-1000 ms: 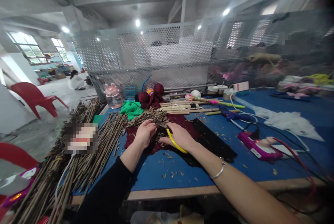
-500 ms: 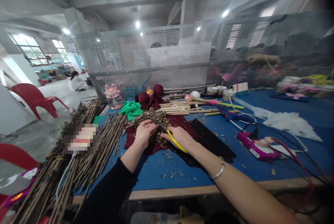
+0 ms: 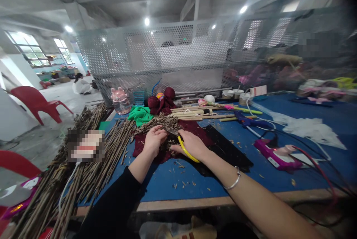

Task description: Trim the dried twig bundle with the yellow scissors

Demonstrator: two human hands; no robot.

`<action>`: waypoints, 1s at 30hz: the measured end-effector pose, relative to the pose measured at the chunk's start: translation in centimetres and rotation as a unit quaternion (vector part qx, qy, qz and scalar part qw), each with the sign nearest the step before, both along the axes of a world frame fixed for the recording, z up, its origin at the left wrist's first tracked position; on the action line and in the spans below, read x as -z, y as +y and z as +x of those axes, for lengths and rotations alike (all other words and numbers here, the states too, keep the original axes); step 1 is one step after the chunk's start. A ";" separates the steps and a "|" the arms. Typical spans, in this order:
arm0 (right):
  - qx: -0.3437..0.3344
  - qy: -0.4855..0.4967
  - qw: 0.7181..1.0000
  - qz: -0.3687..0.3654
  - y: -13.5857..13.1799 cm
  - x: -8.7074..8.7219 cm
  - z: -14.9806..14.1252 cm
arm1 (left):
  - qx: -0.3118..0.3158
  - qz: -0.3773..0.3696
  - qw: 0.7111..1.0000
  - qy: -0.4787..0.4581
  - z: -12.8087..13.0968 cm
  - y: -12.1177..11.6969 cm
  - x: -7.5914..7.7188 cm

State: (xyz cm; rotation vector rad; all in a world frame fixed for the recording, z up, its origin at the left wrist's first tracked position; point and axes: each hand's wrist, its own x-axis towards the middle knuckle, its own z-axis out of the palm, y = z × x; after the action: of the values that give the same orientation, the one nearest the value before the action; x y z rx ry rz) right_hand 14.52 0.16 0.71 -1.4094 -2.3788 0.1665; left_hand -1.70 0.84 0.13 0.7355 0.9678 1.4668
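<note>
In the head view, my right hand (image 3: 194, 146) grips a pair of yellow-handled scissors (image 3: 187, 152), its blades pointing left at the fingertips of my other hand. My left hand (image 3: 153, 143) is closed in a pinch on a dried plant stem; most of the stem is hidden behind the fingers. Just beyond both hands lies a heap of dried, brown plant stems (image 3: 164, 120). Beneath the heap spreads a dark red cloth (image 3: 198, 132), strewn with bits of dry leaf. A black cloth (image 3: 228, 149) lies to its right.
Long dry stalks (image 3: 111, 157) cover the table's left side. Behind the heap are a green cloth (image 3: 140, 115), a pink-lidded bottle (image 3: 120, 101) and bamboo sticks (image 3: 192, 112). A blue glue gun (image 3: 247, 120) and a purple power strip (image 3: 277, 156) with cables occupy the right. Plant scraps litter the blue tabletop (image 3: 206, 190).
The scissors have tilted and shifted slightly between frames, their blades staying at my left fingertips. My left hand keeps its pinch in nearly the same place. The camera view has moved a little.
</note>
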 end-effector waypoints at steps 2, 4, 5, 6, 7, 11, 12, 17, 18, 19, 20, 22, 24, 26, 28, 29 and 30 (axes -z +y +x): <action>-0.001 -0.004 1.000 0.009 0.0 -0.1 0.0 | 0.003 0.009 1.000 0.010 -0.1 0.0 0.0; 0.009 -0.013 1.000 0.010 0.0 -0.2 0.0 | 0.005 0.012 1.000 0.017 -0.2 -0.1 0.0; 0.018 -0.023 1.000 0.007 -0.1 -0.3 0.0 | 0.004 0.010 1.000 0.021 -0.2 -0.1 0.0; 0.029 -0.034 0.999 0.002 -0.1 -0.4 0.0 | 0.000 0.007 1.000 0.025 -0.2 -0.1 0.0; 0.040 -0.046 0.998 -0.004 -0.1 -0.4 -0.1 | -0.004 0.003 1.000 0.029 -0.2 -0.1 0.0; 0.058 -0.060 0.996 -0.031 0.0 -0.3 0.0 | -0.015 -0.012 0.998 0.065 -0.1 -0.1 0.3; 0.054 -0.057 0.996 -0.035 0.1 -0.2 0.1 | -0.015 -0.009 0.996 0.082 -0.2 -0.1 0.4; 0.042 -0.038 0.998 -0.040 0.7 0.0 0.8 | -0.066 0.039 0.975 0.207 -1.4 0.6 0.7; 0.046 -0.037 0.997 -0.039 0.8 -0.1 0.9 | -0.088 0.054 0.966 0.238 -1.8 0.8 0.7; 0.052 -0.036 0.997 -0.035 0.9 -0.1 1.1 | -0.110 0.071 0.954 0.271 -2.1 0.8 0.6; 0.057 -0.035 0.997 -0.031 1.1 -0.2 1.2 | -0.127 0.089 0.939 0.305 -2.5 0.8 0.5; 0.071 -0.028 0.997 -0.026 1.4 -0.2 1.5 | -0.134 0.122 0.914 0.364 -2.7 0.4 0.2; 0.088 -0.012 0.996 -0.018 1.7 -0.2 1.8 | -0.094 0.153 0.897 0.404 -2.5 -0.1 0.0; 0.102 0.007 0.995 -0.008 2.0 0.0 2.0 | -0.034 0.180 0.882 0.435 -2.0 -0.6 0.0; 0.112 0.018 0.994 -0.001 2.2 0.1 2.3 | 0.001 0.188 0.868 0.460 -1.6 -0.9 0.2; 0.114 0.019 0.993 -0.002 2.3 0.1 2.4 | 0.002 0.185 0.864 0.469 -1.5 -0.8 0.3; 0.114 0.019 0.993 -0.005 2.3 0.2 2.5 | -0.006 0.175 0.862 0.475 -1.6 -0.7 0.4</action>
State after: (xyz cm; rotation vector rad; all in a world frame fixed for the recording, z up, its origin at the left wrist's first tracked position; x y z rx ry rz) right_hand 16.99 2.45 0.55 -1.6534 -2.1698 0.1435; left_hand -3.25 0.17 -0.24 1.8249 1.4308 1.2762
